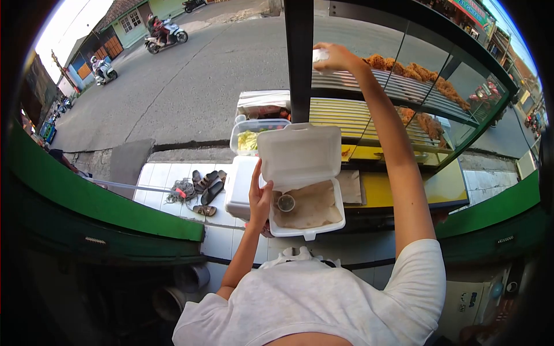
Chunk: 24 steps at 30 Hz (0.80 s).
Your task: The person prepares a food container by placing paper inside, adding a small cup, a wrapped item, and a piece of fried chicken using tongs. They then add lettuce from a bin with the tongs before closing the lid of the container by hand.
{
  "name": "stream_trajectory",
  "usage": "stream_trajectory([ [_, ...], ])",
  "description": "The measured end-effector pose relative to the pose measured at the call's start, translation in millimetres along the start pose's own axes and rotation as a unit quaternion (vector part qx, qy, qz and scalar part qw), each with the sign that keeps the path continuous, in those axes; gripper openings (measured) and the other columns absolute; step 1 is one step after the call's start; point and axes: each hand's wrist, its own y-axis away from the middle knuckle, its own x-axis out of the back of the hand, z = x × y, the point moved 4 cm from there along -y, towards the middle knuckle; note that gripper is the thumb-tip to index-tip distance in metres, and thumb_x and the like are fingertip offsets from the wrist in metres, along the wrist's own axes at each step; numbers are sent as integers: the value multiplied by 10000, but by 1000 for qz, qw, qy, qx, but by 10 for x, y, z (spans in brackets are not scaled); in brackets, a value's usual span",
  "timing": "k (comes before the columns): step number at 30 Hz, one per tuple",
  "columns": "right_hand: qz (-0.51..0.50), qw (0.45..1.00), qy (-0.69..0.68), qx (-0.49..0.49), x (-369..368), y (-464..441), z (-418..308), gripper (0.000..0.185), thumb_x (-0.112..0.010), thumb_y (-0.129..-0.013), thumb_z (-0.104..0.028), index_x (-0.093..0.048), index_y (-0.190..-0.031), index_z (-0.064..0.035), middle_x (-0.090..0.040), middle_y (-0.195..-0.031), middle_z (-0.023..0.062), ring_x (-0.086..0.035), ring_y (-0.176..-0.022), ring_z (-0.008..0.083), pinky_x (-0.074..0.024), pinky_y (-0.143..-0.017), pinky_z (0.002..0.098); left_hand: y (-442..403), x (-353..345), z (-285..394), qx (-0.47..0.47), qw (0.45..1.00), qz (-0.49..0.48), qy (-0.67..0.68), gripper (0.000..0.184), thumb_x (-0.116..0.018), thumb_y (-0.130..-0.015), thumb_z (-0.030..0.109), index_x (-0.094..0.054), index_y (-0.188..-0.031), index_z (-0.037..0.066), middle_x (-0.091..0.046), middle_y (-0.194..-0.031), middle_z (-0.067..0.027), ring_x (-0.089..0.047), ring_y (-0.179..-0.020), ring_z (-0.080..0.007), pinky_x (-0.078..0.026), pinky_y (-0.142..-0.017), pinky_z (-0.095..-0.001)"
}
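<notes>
Holding an open white foam clamshell (300,154), best kept level, in the left hand (261,199), gripping a small white item (320,55) in the right hand (339,57).

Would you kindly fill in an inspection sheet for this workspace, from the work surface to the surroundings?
Surface: yellow counter, with brown sheets on it.
Job's things: open foam box, with brown paper and a small cup inside; fried pieces on a slatted upper shelf.
Clutter: sandals on white tiles, beside tangled grey strands.
Hands: left hand at the box's left side; right hand raised, holding a white item, kind unclear.
Cables: nothing seen by the hands.
Surroundings: road with ridden scooters.
</notes>
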Motion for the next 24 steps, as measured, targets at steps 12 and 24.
stream_trajectory([
  [12,-6,973,-185,141,69,2280,-1068,598,-722,-636,-210,-565,-1210,-157,-571,-1168,137,-572,-1063,269,-480,-946,383,-121,163,-120,-108,992,-8,-60,660,-415,-834,-120,-308,-1444,109,-345,-1467,-28,-358,-600,23,-354,-549,-153],
  [24,-275,886,-328,180,-1286,2520,-1062,714,-717,-589,-117,-467,-1257,-95,-530,-1207,101,-514,-1130,263,-390,-1018,350,-264,286,-63,-101,992,-21,-67,669,-449,-797,-93,-311,-1433,64,-305,-1488,-75,-285,-1354,-183,-256,-1062,-306],
])
